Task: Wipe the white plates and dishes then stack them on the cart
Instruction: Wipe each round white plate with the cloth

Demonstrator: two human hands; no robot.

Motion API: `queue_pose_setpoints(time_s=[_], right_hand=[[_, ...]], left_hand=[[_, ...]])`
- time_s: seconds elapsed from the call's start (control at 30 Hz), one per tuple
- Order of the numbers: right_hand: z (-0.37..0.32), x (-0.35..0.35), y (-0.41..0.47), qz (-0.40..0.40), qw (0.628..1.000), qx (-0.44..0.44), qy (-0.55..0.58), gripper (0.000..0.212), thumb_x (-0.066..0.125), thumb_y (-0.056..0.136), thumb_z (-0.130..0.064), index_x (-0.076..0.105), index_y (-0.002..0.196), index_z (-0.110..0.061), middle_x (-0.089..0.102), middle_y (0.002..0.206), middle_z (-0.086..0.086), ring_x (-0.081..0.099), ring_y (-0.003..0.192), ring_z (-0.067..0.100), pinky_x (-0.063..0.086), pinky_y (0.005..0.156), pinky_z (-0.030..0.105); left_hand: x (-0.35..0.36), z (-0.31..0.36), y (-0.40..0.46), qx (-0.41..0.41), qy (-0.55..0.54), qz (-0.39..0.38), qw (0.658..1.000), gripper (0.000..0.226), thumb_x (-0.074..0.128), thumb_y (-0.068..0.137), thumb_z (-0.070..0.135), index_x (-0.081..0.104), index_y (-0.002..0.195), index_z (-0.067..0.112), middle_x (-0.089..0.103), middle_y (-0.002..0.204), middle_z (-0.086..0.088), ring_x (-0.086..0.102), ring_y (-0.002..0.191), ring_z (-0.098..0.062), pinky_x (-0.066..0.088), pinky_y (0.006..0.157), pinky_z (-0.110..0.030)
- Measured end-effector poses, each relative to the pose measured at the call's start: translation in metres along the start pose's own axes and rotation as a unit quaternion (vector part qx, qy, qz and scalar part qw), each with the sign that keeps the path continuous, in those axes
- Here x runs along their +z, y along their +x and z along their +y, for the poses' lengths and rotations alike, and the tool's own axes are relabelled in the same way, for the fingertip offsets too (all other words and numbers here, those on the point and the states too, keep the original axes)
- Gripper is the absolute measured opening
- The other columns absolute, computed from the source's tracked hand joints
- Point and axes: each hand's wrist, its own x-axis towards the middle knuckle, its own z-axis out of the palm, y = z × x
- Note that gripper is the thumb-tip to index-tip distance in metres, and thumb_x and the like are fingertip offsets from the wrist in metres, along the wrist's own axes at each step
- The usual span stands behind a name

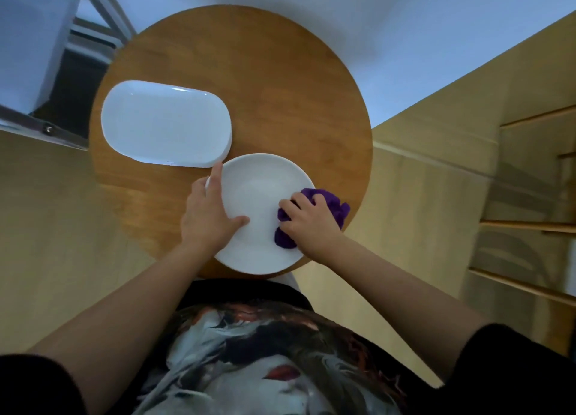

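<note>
A round white plate [260, 193] lies at the near edge of the round wooden table [280, 96]. My left hand [207, 215] grips the plate's left rim, thumb on its inner face and index finger along the edge. My right hand [311, 224] presses a bunched purple cloth [333, 206] onto the plate's right side. A white oblong dish [165, 128] rests on the table's left part, its near corner touching or nearly touching the round plate.
A metal-framed cart [93, 34] with a white surface stands at the upper left beyond the table. Wooden shelving or steps [530, 227] run along the right. The floor is pale wood; a white wall lies beyond the table.
</note>
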Motion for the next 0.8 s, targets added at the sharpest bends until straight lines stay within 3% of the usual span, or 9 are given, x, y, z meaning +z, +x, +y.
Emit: queue_pose_setpoints(time_s=[0.2, 0.33, 0.4, 0.47, 0.6, 0.73, 0.8], right_hand=[[-0.003, -0.002, -0.011, -0.037, 0.999, 0.0, -0.039, 0.025, 0.05, 0.092, -0.014, 0.06, 0.114, -0.007, 0.043, 0.131, 0.01, 0.036, 0.121, 0.033, 0.035, 0.087, 0.045], [0.005, -0.005, -0.023, -0.021, 0.997, 0.007, -0.078, 0.019, 0.062, 0.083, -0.016, 0.067, 0.101, -0.012, 0.055, 0.118, 0.005, 0.05, 0.11, 0.029, 0.042, 0.079, 0.041], [0.021, -0.007, -0.031, 0.028, 0.993, 0.059, -0.099, 0.014, 0.073, 0.068, -0.018, 0.071, 0.082, -0.017, 0.063, 0.1, 0.001, 0.058, 0.094, 0.025, 0.045, 0.068, 0.038], [0.044, -0.004, -0.035, 0.039, 0.986, 0.139, -0.082, 0.013, 0.075, 0.067, -0.014, 0.071, 0.08, -0.014, 0.063, 0.098, 0.005, 0.057, 0.094, 0.028, 0.045, 0.071, 0.041], [0.078, 0.02, -0.011, 0.066, 0.959, 0.265, 0.079, 0.022, 0.055, 0.085, -0.005, 0.068, 0.103, -0.009, 0.051, 0.122, 0.013, 0.042, 0.112, 0.034, 0.038, 0.086, 0.044], [0.082, 0.047, 0.028, 0.091, 0.916, 0.272, 0.28, 0.036, 0.049, 0.089, -0.005, 0.062, 0.121, -0.014, 0.043, 0.132, 0.012, 0.034, 0.119, 0.032, 0.039, 0.091, 0.039], [0.079, 0.057, 0.043, 0.081, 0.881, 0.293, 0.361, 0.038, 0.048, 0.092, -0.01, 0.057, 0.129, -0.015, 0.037, 0.142, 0.012, 0.027, 0.128, 0.031, 0.033, 0.103, 0.039]], left_hand=[[-0.004, 0.001, -0.001, 0.01, -0.005, 0.002, 1.0, 0.109, 0.083, 0.063, 0.044, 0.005, 0.14, 0.042, 0.038, 0.137, -0.011, 0.049, 0.116, -0.031, 0.05, 0.081, -0.048], [-0.005, 0.001, -0.003, 0.006, -0.005, -0.001, 1.0, 0.109, 0.083, 0.063, 0.042, 0.005, 0.141, 0.042, 0.037, 0.139, -0.01, 0.047, 0.119, -0.031, 0.049, 0.083, -0.049], [-0.006, 0.002, -0.004, 0.003, -0.012, -0.004, 1.0, 0.11, 0.083, 0.063, 0.041, 0.005, 0.141, 0.042, 0.035, 0.14, -0.01, 0.045, 0.121, -0.031, 0.047, 0.086, -0.049], [-0.006, 0.003, -0.003, -0.002, -0.02, -0.002, 1.0, 0.111, 0.083, 0.063, 0.039, 0.005, 0.141, 0.043, 0.036, 0.14, -0.01, 0.045, 0.121, -0.031, 0.046, 0.087, -0.049], [-0.004, 0.003, -0.004, -0.002, -0.035, 0.005, 0.999, 0.113, 0.084, 0.062, 0.038, 0.005, 0.143, 0.041, 0.036, 0.139, -0.01, 0.043, 0.122, -0.029, 0.044, 0.091, -0.046], [-0.003, 0.0, -0.003, -0.001, -0.043, 0.007, 0.999, 0.115, 0.084, 0.061, 0.04, 0.005, 0.144, 0.039, 0.035, 0.139, -0.008, 0.041, 0.124, -0.026, 0.041, 0.094, -0.043], [-0.003, 0.0, -0.004, -0.006, -0.046, 0.009, 0.999, 0.115, 0.084, 0.06, 0.04, 0.006, 0.144, 0.04, 0.035, 0.14, -0.007, 0.04, 0.125, -0.026, 0.041, 0.094, -0.042]])
